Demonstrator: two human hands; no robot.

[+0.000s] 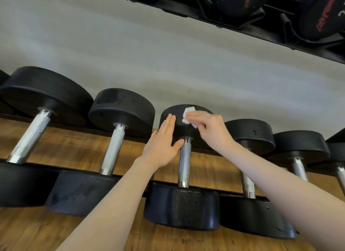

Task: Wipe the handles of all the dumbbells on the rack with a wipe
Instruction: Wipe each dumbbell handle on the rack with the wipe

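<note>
A: Dumbbells (183,168) lay in a row on a low black rack (130,175) over a wood-plank floor (74,148), and a pale grey wall (168,54) rose beyond the hands.

B: And the hands?

A: The right hand (211,131) pinched a white wipe (188,116) against the far head of the middle dumbbell. The left hand (162,144) was flat, fingers together, just left of its knurled handle (184,164).

B: Any writing?

A: Red lettering on the upper-tier dumbbells (321,17), above the right hand, was too blurred to read.
</note>
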